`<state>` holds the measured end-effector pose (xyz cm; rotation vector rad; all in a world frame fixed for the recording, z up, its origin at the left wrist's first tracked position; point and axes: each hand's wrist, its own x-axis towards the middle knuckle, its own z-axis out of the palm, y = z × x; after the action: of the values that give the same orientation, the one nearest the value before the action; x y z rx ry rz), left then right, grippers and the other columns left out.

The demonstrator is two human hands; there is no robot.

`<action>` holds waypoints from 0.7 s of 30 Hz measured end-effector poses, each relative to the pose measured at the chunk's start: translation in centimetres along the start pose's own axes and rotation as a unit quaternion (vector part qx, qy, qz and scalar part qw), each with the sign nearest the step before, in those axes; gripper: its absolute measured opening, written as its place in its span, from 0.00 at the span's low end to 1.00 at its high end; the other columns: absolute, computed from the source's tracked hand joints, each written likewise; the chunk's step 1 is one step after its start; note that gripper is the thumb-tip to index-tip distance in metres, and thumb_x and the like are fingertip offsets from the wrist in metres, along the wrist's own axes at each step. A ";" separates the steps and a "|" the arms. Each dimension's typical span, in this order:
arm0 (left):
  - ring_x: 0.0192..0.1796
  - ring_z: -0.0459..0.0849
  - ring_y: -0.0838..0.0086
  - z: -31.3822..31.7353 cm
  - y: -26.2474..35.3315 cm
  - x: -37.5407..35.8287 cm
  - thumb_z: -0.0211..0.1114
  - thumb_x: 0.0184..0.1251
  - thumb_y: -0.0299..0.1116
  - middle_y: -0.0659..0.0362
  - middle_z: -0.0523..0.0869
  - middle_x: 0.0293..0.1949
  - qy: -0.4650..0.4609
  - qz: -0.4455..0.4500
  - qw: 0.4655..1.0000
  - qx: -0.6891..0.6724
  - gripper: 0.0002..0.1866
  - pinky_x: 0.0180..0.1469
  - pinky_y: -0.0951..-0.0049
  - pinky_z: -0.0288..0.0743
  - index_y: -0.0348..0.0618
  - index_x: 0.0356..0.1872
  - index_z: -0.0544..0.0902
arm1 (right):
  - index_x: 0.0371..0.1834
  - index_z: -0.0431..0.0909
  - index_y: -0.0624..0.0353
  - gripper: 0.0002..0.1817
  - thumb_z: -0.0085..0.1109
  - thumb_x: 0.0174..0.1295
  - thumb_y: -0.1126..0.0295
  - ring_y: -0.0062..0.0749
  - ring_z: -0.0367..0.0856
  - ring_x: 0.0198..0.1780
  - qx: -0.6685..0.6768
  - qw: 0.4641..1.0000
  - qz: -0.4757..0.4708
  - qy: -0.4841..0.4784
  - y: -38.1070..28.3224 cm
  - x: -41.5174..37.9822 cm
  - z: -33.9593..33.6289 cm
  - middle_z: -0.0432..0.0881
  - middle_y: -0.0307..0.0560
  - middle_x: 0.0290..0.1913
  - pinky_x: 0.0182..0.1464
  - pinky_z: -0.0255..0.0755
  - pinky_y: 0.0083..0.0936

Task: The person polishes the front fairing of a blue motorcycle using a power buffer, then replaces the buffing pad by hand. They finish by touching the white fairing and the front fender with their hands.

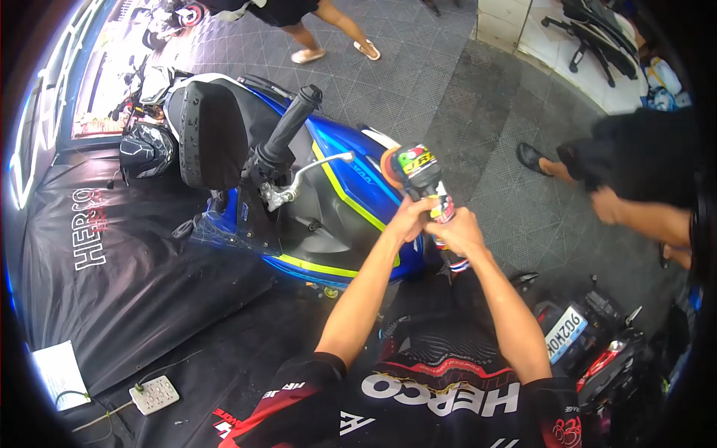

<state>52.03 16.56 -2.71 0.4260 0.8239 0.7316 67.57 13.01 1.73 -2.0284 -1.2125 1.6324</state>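
Both of my hands are closed around a handheld polisher (423, 173) covered in colourful stickers. My left hand (409, 221) grips it on the left side, close under its head. My right hand (460, 232) wraps the handle from the right. The polisher's round orange pad (389, 166) faces left, right at the edge of the blue scooter's side panel (355, 170) in this view. The scooter has yellow-green trim, a black handlebar grip (293, 123), a silver brake lever (310, 173) and a dark mirror (213, 134).
A person in black (635, 164) stands at the right, and another person's legs (325, 30) show at the top. Lower right is a motorcycle's licence plate (565, 333). A power strip (154, 394) with a cord lies on the black sheet (142, 299). An office chair (590, 37) stands upper right.
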 end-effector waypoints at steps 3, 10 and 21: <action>0.47 0.85 0.71 1.4 -4.3 -0.1 0.69 0.64 0.26 0.58 0.85 0.45 0.050 -0.036 0.998 0.023 0.19 0.51 0.64 0.82 0.41 0.55 0.76 | 0.31 0.86 0.70 0.25 0.71 0.43 0.53 0.41 0.89 0.34 0.086 0.995 0.045 -0.021 4.8 -1.1 -0.1 0.88 0.59 0.29 0.42 0.80 0.37; 0.46 0.84 0.73 0.7 -12.7 -5.5 0.72 0.60 0.25 0.59 0.84 0.44 -0.017 -0.131 0.987 0.091 0.18 0.51 0.67 0.79 0.40 0.52 0.80 | 0.36 0.87 0.68 0.16 0.73 0.51 0.65 0.27 0.86 0.34 0.257 0.962 0.081 0.037 16.0 -8.4 7.2 0.89 0.47 0.32 0.39 0.78 0.29; 0.41 0.86 0.73 -1.8 -15.1 -12.7 0.73 0.61 0.35 0.55 0.88 0.40 -0.048 -0.190 0.929 0.314 0.17 0.45 0.69 0.80 0.37 0.47 0.84 | 0.42 0.80 0.66 0.18 0.67 0.58 0.61 0.40 0.87 0.26 0.541 0.832 0.115 -0.027 21.1 -14.1 16.8 0.84 0.52 0.29 0.32 0.84 0.38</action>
<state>51.10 -2.84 -6.44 0.8395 1.0051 0.0663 61.35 -15.06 -8.20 -1.3635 0.0841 1.8333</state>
